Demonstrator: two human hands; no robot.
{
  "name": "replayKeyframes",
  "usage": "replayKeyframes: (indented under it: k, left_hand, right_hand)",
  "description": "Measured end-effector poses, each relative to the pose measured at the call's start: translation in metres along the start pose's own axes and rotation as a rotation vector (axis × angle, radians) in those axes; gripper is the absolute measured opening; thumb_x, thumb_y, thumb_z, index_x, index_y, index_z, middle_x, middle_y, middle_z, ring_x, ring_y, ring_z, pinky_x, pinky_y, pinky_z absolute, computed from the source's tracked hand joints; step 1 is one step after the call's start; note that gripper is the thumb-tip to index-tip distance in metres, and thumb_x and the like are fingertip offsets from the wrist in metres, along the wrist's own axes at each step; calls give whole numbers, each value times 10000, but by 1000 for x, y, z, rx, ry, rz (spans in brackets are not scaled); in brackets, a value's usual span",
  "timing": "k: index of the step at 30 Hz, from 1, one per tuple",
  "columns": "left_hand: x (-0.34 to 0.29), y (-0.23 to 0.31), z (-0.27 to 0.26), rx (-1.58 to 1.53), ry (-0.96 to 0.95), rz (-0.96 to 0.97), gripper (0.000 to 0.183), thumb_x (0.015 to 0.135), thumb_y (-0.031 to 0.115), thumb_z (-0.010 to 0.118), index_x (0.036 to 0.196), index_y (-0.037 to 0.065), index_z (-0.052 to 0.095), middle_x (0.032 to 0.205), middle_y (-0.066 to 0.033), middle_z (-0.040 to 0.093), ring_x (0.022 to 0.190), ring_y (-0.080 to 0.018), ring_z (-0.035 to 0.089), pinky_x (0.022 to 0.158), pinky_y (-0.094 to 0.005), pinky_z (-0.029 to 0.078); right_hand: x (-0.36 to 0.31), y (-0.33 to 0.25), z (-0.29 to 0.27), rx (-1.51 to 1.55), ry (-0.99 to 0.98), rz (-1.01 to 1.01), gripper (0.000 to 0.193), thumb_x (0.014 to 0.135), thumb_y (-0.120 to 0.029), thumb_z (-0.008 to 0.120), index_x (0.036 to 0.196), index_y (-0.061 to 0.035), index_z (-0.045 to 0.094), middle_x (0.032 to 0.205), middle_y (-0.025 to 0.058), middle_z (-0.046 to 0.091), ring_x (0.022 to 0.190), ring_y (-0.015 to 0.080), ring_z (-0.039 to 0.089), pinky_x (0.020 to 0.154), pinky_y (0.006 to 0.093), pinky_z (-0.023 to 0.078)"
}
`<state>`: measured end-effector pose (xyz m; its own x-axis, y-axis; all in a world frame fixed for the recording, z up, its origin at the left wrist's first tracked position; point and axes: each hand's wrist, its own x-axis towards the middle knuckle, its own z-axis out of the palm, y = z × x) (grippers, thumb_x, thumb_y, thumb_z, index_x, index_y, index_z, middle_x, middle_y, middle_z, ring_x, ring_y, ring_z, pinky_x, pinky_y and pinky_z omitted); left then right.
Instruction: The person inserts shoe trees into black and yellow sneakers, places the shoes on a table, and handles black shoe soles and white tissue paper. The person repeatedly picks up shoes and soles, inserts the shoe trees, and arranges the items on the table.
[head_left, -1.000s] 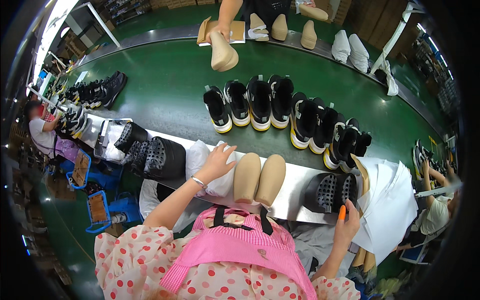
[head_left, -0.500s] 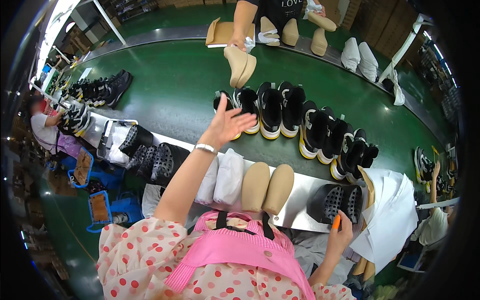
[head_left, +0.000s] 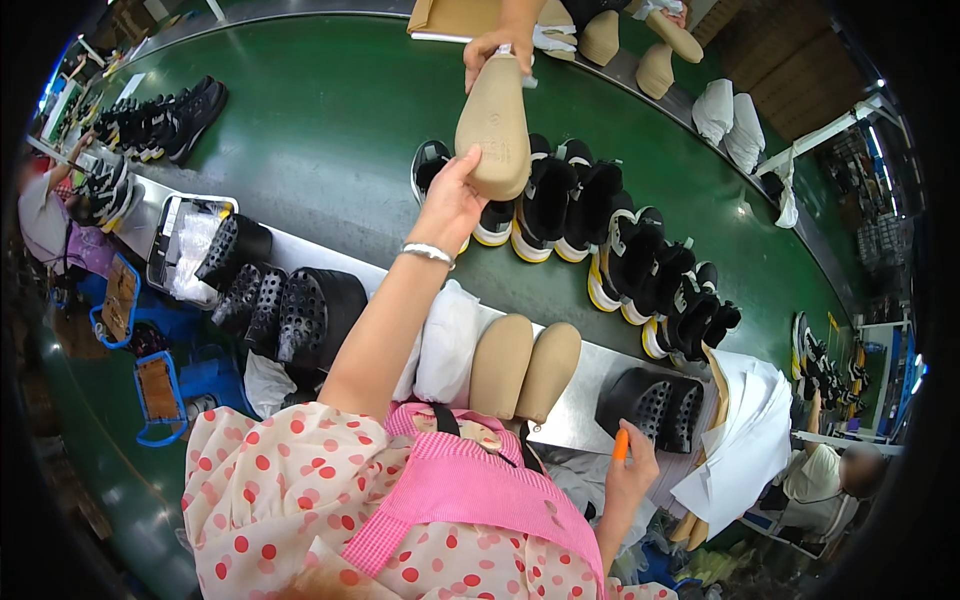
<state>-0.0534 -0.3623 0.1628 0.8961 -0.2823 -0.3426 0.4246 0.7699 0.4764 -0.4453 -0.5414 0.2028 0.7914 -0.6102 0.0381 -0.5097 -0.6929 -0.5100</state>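
Note:
My left hand [head_left: 455, 205] is stretched over the conveyor, its thumb on top of a beige moulded shoe insert [head_left: 492, 135] and its other fingers underneath. A co-worker's hand [head_left: 490, 55] holds the far end of the same insert. My right hand [head_left: 630, 470] is low on the right, fingers curled, with an orange piece [head_left: 621, 444] at its fingertips; I cannot tell whether it is a finger cot or a short stick. Near it sits a pair of black studded shoe-shaped blocks [head_left: 655, 405]. Two more beige inserts [head_left: 525, 368] lie in front of my apron, beside white-wrapped ones [head_left: 447, 340].
Several black-and-white sneakers [head_left: 560, 200] with yellow soles line the green conveyor [head_left: 330, 110]. More black studded blocks [head_left: 320, 315] and a tray [head_left: 185, 250] stand left on the metal ledge [head_left: 575, 420]. White paper sheets [head_left: 740, 440] are stacked right. Blue stools [head_left: 160, 395] stand lower left.
My left hand has gone from open and empty to gripping the insert. The co-worker's hand has brought it nearer. My right hand is slightly further left in view, as the view has shifted.

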Motion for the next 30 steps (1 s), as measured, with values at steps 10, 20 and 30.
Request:
replayKeyframes:
  k: [10, 20, 30]
  left_hand:
    - [-126, 39, 6, 840, -462, -337, 457, 893, 315, 647, 1192, -26, 592, 1069, -70, 659, 990, -110, 618, 875, -239, 474]
    - [-144, -6, -1, 554, -402, -717, 419, 933, 397, 603, 1151, 41, 635, 1066, -46, 670, 996, -103, 615, 927, -274, 468]
    - [-157, -54, -10, 212, -511, -477, 456, 1009, 329, 484, 1382, 71, 440, 1310, -38, 547, 1208, -158, 523, 1035, -379, 416]
  right_hand:
    - [59, -40, 11, 508, -112, -231, 905, 728, -268, 828, 1458, -58, 336, 1479, 125, 390, 1321, 288, 435, 1057, 401, 377]
    - [54, -26, 22, 971, -321, -239, 826, 650, -110, 869, 1329, -6, 410, 1323, 110, 507, 1167, 181, 538, 982, 319, 441]
    - [28, -44, 37, 1010, 7, 52, 720, 737, -10, 788, 1343, -12, 401, 1303, 57, 476, 1131, 138, 527, 949, 270, 442]
